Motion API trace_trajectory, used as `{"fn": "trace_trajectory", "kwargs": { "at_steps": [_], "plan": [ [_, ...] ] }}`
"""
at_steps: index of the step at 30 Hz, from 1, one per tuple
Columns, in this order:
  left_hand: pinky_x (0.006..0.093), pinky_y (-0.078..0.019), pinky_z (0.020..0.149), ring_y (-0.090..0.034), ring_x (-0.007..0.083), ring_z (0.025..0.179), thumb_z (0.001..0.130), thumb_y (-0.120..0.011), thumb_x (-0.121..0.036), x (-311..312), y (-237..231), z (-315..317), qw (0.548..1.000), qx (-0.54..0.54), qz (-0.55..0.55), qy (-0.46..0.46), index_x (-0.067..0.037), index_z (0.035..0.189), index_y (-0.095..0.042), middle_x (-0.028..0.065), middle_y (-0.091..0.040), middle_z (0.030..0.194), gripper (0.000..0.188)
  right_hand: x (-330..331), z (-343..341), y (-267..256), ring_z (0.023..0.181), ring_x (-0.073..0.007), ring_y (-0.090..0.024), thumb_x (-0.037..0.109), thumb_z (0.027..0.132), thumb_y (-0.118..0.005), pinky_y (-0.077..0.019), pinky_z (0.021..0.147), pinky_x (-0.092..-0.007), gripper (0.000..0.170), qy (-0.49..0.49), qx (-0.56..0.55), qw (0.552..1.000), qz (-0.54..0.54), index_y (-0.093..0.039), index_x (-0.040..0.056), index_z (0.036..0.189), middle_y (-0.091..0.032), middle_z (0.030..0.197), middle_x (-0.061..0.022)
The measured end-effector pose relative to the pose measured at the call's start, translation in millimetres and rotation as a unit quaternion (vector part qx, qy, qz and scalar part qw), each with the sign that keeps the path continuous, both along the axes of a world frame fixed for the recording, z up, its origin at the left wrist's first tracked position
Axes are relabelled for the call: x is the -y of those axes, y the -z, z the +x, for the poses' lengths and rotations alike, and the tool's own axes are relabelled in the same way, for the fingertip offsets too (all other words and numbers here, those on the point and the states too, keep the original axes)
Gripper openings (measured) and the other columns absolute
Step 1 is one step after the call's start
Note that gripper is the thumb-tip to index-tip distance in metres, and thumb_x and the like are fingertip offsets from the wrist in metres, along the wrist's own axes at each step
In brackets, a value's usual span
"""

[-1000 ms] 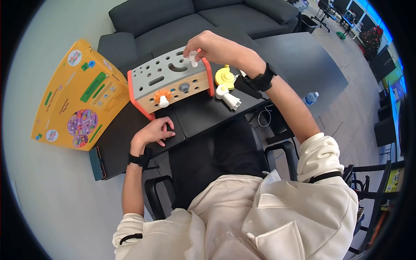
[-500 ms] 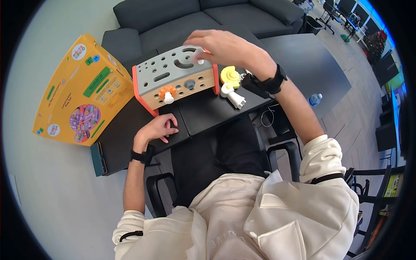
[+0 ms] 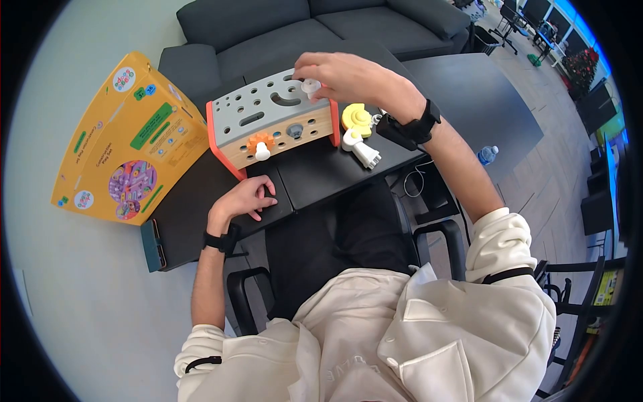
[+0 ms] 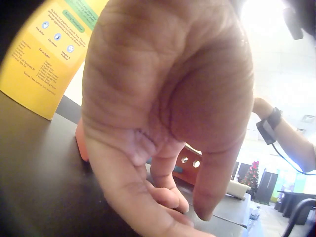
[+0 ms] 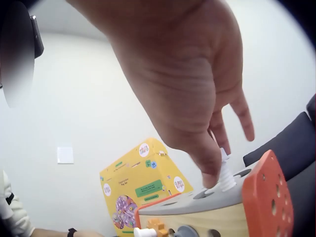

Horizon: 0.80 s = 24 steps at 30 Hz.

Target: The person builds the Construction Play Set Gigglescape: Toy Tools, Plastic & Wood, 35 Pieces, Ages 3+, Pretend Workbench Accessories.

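The right hand [image 3: 358,79] pinches a white threaded screw [image 5: 227,177] that stands upright in the grey top of the toy workbench [image 3: 231,123], near its right end. In the right wrist view, thumb and a finger meet at the screw while other fingers extend. On the bench's wooden front sit an orange gear [image 3: 260,142] with a white screw [image 3: 262,153] in it and a grey nut [image 3: 295,130]. The left hand [image 3: 244,199] rests on the black table in front of the bench, fingers loosely bent, holding nothing.
A yellow box [image 3: 134,147] stands left of the bench. Right of it lie a yellow toy piece [image 3: 356,118] and a white hand-shaped piece [image 3: 362,149]. A teal object [image 3: 153,245] is at the table's left edge. A bottle [image 3: 487,155] stands far right; a sofa is behind.
The right hand has turned about the screw, its fingers spreading over it and then gathering again. The whole head view has shifted slightly. The left hand stays put on the table.
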<state>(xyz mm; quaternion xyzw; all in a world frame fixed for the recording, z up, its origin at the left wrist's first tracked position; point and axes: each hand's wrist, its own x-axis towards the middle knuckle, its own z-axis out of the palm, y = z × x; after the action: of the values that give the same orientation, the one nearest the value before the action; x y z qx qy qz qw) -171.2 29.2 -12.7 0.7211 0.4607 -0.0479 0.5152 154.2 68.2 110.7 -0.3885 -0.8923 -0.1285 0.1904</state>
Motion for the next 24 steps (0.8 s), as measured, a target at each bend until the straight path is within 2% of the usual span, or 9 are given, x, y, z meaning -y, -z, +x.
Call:
{"fn": "trace_trajectory", "kwargs": {
  "at_steps": [1, 2, 5, 7, 11, 13, 17, 20, 24],
  "plan": [
    [0.0257, -0.0608, 0.053, -0.059, 0.0068, 0.064, 0.093, -0.075, -0.012, 0.3, 0.4, -0.2, 1.000, -0.001, 0.000, 0.000, -0.004, 0.103, -0.060, -0.0023, -0.050, 0.072, 0.020, -1.3, -0.5, 0.6, 0.091, -0.0302, -0.072, 0.036, 0.105, -0.055, -0.0590, 0.074, -0.0395, 0.038, -0.108, -0.032, 0.994, 0.014, -0.067, 0.0049, 0.123, -0.072, 0.106, -0.0128],
    [0.0257, -0.0609, 0.053, -0.059, 0.0068, 0.064, 0.093, -0.075, -0.012, 0.1, 0.7, -0.3, 1.000, 0.002, -0.003, -0.001, -0.004, 0.103, -0.060, -0.0023, -0.050, 0.072, 0.020, -1.5, -1.0, 2.0, 0.091, -0.0302, -0.072, 0.036, 0.105, -0.055, -0.0590, 0.074, -0.0395, 0.038, -0.108, -0.032, 0.994, 0.014, -0.067, 0.0049, 0.123, -0.072, 0.106, -0.0128],
    [0.0258, -0.0610, 0.053, -0.059, 0.0068, 0.064, 0.093, -0.075, -0.012, -1.0, 1.9, -0.6, 1.000, 0.004, -0.005, -0.002, -0.004, 0.104, -0.060, -0.0023, -0.050, 0.072, 0.020, 10.4, -17.3, -11.6, 0.091, -0.0302, -0.072, 0.035, 0.107, -0.052, -0.0586, 0.073, -0.0395, 0.038, -0.011, -0.001, 1.000, -0.022, -0.067, 0.0043, 0.123, -0.072, 0.106, -0.0128],
    [0.0258, -0.0611, 0.053, -0.059, 0.0069, 0.064, 0.093, -0.075, -0.012, 1.0, 2.5, -0.8, 1.000, 0.002, -0.005, 0.000, -0.004, 0.104, -0.061, -0.0023, -0.050, 0.072, 0.019, 30.4, -37.8, -44.1, 0.084, -0.0274, -0.073, 0.045, 0.104, -0.054, -0.0591, 0.069, -0.0390, 0.046, 0.266, 0.079, 0.952, -0.128, -0.069, 0.0020, 0.108, -0.072, 0.104, -0.0124],
    [0.0261, -0.0612, 0.054, -0.060, 0.0071, 0.064, 0.094, -0.074, -0.013, 0.7, 1.1, -0.1, 1.000, 0.001, -0.004, -0.011, -0.004, 0.103, -0.061, -0.0020, -0.050, 0.072, 0.019, 16.2, -19.9, -26.7, 0.075, -0.0282, -0.073, 0.047, 0.103, -0.054, -0.0582, 0.065, -0.0379, 0.048, 0.252, 0.058, 0.958, -0.125, -0.068, 0.0016, 0.106, -0.073, 0.091, -0.0121],
    [0.0262, -0.0612, 0.054, -0.060, 0.0072, 0.063, 0.094, -0.074, -0.014, 0.8, 1.6, 0.7, 1.000, 0.002, 0.000, -0.010, -0.004, 0.103, -0.061, -0.0018, -0.050, 0.072, 0.019, 7.4, -6.1, -4.2, 0.063, -0.0294, -0.070, 0.048, 0.102, -0.056, -0.0559, 0.057, -0.0371, 0.048, 0.032, -0.056, 0.989, 0.131, -0.068, 0.0016, 0.102, -0.069, 0.069, -0.0104],
    [0.0264, -0.0610, 0.054, -0.060, 0.0075, 0.062, 0.094, -0.074, -0.015, 0.5, 2.3, 0.3, 1.000, -0.001, 0.002, -0.006, -0.004, 0.103, -0.061, -0.0015, -0.051, 0.072, 0.019, -8.1, -4.7, 13.0, 0.055, -0.0302, -0.068, 0.046, 0.101, -0.059, -0.0545, 0.055, -0.0419, 0.047, -0.172, -0.100, 0.973, 0.116, -0.067, 0.0045, 0.120, -0.069, 0.068, -0.0083],
    [0.0264, -0.0608, 0.053, -0.060, 0.0076, 0.062, 0.094, -0.073, -0.015, 0.3, 2.1, 1.1, 1.000, -0.004, 0.003, -0.007, -0.004, 0.103, -0.061, -0.0015, -0.051, 0.072, 0.019, 16.8, -21.3, -10.5, 0.055, -0.0296, -0.067, 0.044, 0.104, -0.054, -0.0540, 0.057, -0.0405, 0.043, 0.153, 0.060, 0.985, 0.048, -0.070, 0.0057, 0.116, -0.066, 0.060, -0.0085],
    [0.0263, -0.0605, 0.053, -0.059, 0.0075, 0.062, 0.095, -0.073, -0.016, 1.3, 0.4, 1.5, 1.000, 0.000, 0.001, -0.011, -0.004, 0.102, -0.061, -0.0018, -0.051, 0.072, 0.018, 24.1, -11.8, -21.4, 0.056, -0.0302, -0.066, 0.048, 0.106, -0.047, -0.0531, 0.056, -0.0403, 0.047, 0.177, 0.027, 0.984, -0.027, -0.076, 0.0105, 0.106, -0.064, 0.057, -0.0096]
  ]
}}
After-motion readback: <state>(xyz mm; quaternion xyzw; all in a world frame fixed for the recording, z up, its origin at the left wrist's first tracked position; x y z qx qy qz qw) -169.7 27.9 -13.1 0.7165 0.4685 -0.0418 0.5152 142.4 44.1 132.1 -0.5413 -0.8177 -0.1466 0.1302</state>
